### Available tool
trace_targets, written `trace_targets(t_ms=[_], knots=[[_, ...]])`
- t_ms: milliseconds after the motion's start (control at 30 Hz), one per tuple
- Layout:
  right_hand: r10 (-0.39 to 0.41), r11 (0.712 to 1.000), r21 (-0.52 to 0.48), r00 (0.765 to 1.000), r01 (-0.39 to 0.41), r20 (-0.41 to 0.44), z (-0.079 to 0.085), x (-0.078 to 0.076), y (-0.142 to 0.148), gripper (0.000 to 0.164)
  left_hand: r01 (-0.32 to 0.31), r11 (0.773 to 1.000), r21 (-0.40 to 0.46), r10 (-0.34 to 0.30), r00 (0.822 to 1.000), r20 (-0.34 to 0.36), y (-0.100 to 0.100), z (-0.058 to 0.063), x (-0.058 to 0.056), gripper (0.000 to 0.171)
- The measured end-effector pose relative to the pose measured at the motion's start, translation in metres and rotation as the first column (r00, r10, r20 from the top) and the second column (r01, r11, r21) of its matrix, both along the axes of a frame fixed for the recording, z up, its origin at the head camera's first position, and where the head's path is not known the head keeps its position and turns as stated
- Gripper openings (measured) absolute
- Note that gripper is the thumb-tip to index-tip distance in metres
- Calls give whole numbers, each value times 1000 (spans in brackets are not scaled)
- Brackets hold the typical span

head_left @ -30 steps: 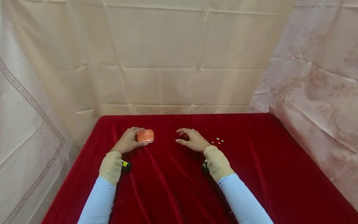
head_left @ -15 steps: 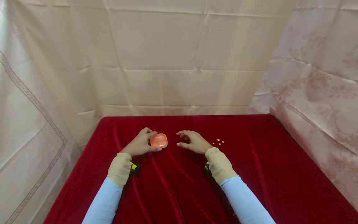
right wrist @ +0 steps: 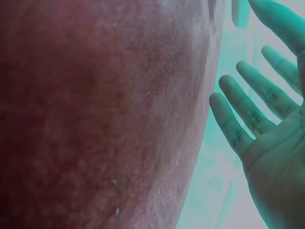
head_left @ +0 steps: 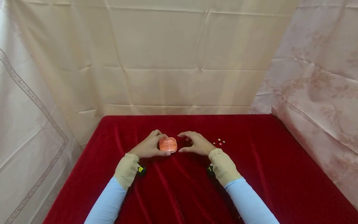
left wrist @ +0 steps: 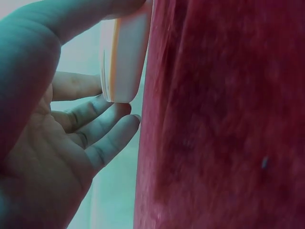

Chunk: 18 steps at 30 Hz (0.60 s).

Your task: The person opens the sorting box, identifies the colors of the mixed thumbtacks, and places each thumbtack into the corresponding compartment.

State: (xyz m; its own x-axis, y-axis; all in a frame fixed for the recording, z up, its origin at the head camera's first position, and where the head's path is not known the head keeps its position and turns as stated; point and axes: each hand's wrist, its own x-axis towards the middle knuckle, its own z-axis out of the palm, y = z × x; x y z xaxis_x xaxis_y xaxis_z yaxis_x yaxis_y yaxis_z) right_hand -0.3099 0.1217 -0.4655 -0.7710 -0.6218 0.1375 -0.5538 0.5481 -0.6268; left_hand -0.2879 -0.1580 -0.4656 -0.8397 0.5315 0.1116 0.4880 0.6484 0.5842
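Note:
My left hand grips a small orange pill box by its near and far sides, thumb nearest me. The box has rounded corners, a clear lid and lines dividing its inside. In the left wrist view the pill box is seen edge-on, the thumb on one side and fingers on the other, close over the red cloth. My right hand is just right of the box, fingers apart and holding nothing. The right wrist view shows that hand with its fingers spread.
Several tiny pale and coloured round pieces lie on the red velvet tablecloth, right of my right hand. A beige curtain hangs behind the table, with patterned cloth along the right side.
My left hand has carried the pill box to the right and slightly nearer me, toward the right hand. The right hand has stayed nearly in place, its fingers a little wider apart.

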Motion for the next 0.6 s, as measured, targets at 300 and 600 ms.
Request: trace_targets(t_ms=[300, 600], knots=[[45, 998, 42, 999, -44, -28, 2, 9, 7, 68, 59, 998, -3, -59, 998, -22, 20, -3, 4, 66], [26, 997, 76, 1000, -26, 3, -2, 23, 18, 74, 114, 993, -12, -115, 993, -28, 36, -12, 10, 68]])
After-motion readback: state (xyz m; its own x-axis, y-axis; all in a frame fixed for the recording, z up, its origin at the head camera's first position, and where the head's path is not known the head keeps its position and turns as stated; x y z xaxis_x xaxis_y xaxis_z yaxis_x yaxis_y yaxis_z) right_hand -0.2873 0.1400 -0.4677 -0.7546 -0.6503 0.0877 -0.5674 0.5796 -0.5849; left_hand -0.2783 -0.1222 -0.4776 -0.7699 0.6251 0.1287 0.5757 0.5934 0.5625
